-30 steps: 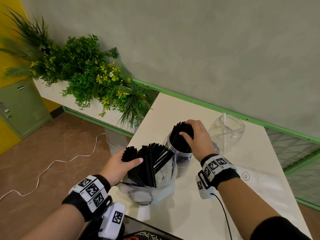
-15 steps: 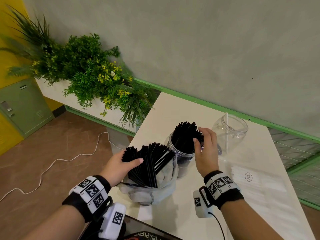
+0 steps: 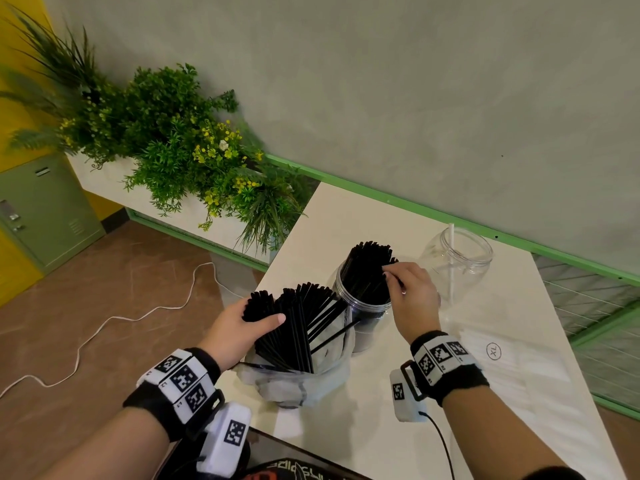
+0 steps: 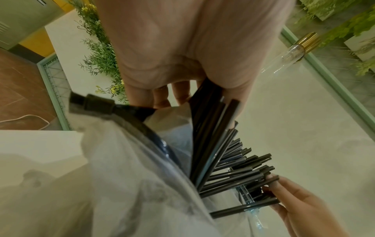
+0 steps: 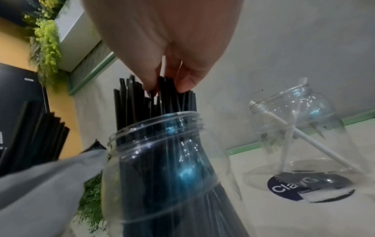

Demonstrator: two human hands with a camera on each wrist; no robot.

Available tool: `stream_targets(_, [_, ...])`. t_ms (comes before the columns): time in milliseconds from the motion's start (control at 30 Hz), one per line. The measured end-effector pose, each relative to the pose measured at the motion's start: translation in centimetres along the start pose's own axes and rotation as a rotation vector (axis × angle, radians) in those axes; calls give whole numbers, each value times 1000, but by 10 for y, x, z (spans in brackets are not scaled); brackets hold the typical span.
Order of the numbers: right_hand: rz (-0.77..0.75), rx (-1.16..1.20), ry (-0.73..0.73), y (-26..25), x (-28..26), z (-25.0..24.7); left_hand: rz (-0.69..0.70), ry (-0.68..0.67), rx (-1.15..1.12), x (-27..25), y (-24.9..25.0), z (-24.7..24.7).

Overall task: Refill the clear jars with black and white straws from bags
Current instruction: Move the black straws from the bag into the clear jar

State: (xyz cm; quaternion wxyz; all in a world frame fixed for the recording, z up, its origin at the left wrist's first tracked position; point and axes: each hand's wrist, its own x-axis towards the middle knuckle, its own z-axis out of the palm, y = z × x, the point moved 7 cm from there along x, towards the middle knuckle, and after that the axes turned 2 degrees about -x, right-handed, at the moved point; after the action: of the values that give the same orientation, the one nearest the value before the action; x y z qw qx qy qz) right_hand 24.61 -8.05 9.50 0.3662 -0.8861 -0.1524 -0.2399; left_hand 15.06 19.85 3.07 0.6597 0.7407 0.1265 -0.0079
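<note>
A clear jar (image 3: 363,308) in the middle of the table is packed with upright black straws (image 3: 369,268). My right hand (image 3: 393,275) reaches over its right side and pinches a few straw tops, as the right wrist view shows (image 5: 168,85). In front of the jar stands a clear plastic bag (image 3: 294,382) with a fan of black straws (image 3: 301,317). My left hand (image 3: 258,315) grips the left bunch of them, thumb across the front. A second clear jar (image 3: 460,261) at the back right holds one white straw (image 3: 451,258).
A flat white bag marked XL (image 3: 491,351) lies on the table to the right. A planter of greenery (image 3: 180,150) stands past the table's left edge. A white cable (image 3: 104,327) runs across the floor. A dark object (image 3: 294,465) sits at the near edge.
My right hand let go of the bundle it was pressing into the jar, drew back to the jar's right side, and now pinches the straw tops. My left hand has stayed on the bag's straws.
</note>
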Motion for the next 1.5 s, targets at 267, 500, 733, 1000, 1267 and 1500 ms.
stream_targets(267, [11,-102,-120,-17,-1,9,-15,-6,-27,-2,-2,0])
stream_targets(500, [-107,-399,-352,-20,27,29,0,-13,-26,-4,0,2])
stream_targets(733, [-201,-206,-156,-47,47,16,7,-9,-12,-5,1,1])
stream_targets(1000, [-160,-93,-216,-36,23,36,2,-4,-7,-4,0,-2])
stream_targets(1267, [-226,-290,-298,-10,-4,24,3,-1,-17,-1,-4,-7])
stream_targets(1500, [-140,-165,-380,-13,3,35,16,-9,-17,0,-1,-2])
